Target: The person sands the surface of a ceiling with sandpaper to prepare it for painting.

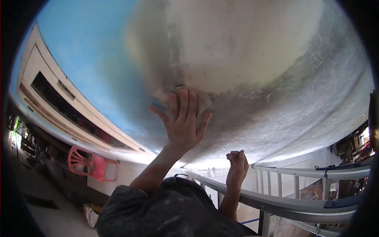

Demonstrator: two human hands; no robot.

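My left hand is raised against the wall, fingers lying over a beige-grey sheet of sandpaper that they press flat on the surface. The sheet's edges stick out on both sides of the fingers, while the thumb and little finger spread wide. Around it the wall is patchy: blue paint to the left, a pale filled area above, dark grey mottling to the right. Lower down, my right hand is held up near the ladder, its fingers curled together against the thumb. Whether anything is pinched in them does not show.
A metal ladder crosses the lower right, close to my body. To the left is a cream window frame in the wall. Below it stands a pink plastic chair, with a bag on the floor nearby.
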